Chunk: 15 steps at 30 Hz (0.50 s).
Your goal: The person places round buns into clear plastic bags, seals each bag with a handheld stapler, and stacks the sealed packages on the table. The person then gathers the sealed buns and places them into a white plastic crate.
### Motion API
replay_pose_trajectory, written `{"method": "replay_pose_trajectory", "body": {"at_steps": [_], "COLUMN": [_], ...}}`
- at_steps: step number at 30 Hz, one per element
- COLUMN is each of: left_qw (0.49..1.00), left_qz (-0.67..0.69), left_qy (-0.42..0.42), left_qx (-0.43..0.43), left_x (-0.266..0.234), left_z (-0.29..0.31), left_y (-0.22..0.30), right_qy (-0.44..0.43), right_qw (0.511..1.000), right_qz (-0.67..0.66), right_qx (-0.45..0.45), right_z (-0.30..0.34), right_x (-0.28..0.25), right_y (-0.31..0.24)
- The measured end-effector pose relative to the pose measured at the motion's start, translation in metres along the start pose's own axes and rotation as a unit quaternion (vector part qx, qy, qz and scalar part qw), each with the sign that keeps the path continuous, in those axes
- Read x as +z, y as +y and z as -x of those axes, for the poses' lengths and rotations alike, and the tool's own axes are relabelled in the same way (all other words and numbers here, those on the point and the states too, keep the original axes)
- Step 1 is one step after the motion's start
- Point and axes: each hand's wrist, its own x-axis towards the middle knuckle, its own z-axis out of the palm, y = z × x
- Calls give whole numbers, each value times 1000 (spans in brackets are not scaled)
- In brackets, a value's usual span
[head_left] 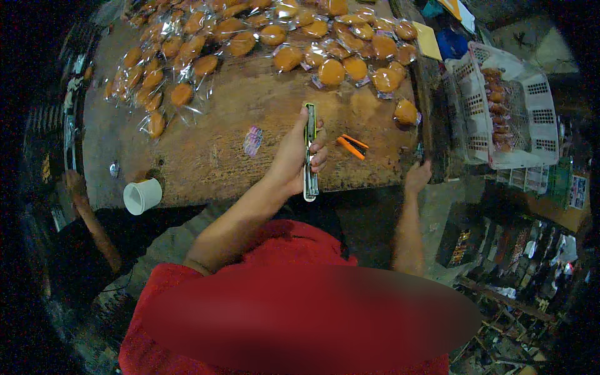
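Note:
My left hand (291, 156) is wrapped around a long, narrow stapler (310, 178) with a pale green edge and a metal channel facing up. It is held upright in the picture over the near part of the wooden table (219, 169). To its right lies a small orange and black tool (354, 147), its two orange arms spread; its exact kind is unclear. Between my left hand and the table's left side rests a pink and purple printed slip (253, 141). My right hand (417, 177) is at the table's right edge, fingers curled; what they grip, if anything, is hidden.
Many round orange-brown buns (241, 44) in clear wrappers cover the table's far side. A white cup (142, 196) stands at the near left corner. Beyond the right edge is a white plastic crate (478, 125) with wrapped buns inside. Another person's hand (75, 186) is at far left.

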Motion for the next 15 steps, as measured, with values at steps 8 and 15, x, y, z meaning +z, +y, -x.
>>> {"method": "replay_pose_trajectory", "body": {"at_steps": [8,15], "left_qw": [999,997], "left_qz": [-49,-41], "left_qy": [-13,-63], "left_qx": [0,11], "left_x": [-18,-32], "left_z": [18,36], "left_y": [27,39], "right_qy": [-256,-397], "right_qw": [725,768], "right_qz": [-626,-501], "right_qx": [132,-43], "right_z": [75,153], "right_x": [-147,-256], "right_y": [-206,-347]}}
